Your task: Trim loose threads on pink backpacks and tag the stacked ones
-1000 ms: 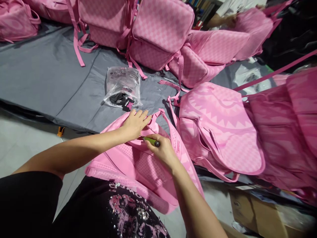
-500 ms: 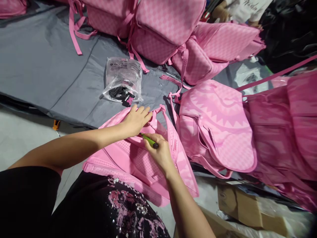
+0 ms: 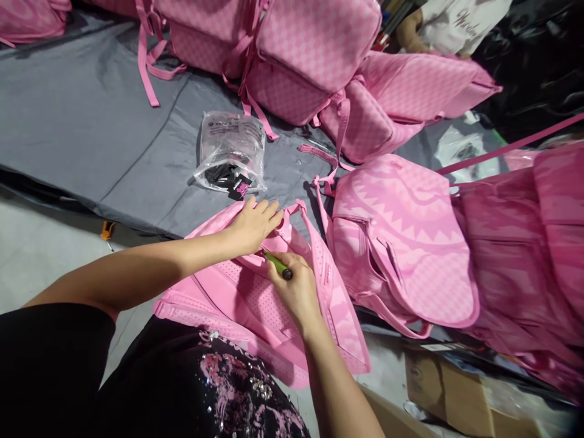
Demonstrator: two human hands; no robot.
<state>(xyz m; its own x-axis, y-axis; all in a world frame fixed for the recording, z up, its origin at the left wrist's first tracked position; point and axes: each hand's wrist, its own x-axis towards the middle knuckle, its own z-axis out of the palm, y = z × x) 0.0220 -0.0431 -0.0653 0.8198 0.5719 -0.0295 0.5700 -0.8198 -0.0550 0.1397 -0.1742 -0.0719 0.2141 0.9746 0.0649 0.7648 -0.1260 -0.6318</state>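
Note:
A pink backpack (image 3: 214, 285) lies partly over the near table edge and against my body, its dotted padded side facing me. My left hand (image 3: 255, 224) rests on its upper edge, fingers bent over the fabric and thumb hidden. Closed around a green pen-shaped tool with a dark end (image 3: 279, 267), my right hand (image 3: 296, 292) is just below my left. The tool's tip points to the fabric beside the left palm; whether it touches cannot be made out. A clear plastic bag (image 3: 232, 143) with a black tag (image 3: 239, 187) lies just beyond the backpack.
Another pink backpack (image 3: 401, 231) stands close on the right, with more behind it. Checkered pink backpacks (image 3: 314, 42) line the far side of the grey-covered table (image 3: 82, 109). A person in a white shirt (image 3: 460, 27) is at the far right. Cardboard boxes (image 3: 438, 389) sit below.
The view has shifted slightly, so everything sits a little lower and to the right. My right hand and the green tool have moved slightly away from my left hand, which stays on the backpack.

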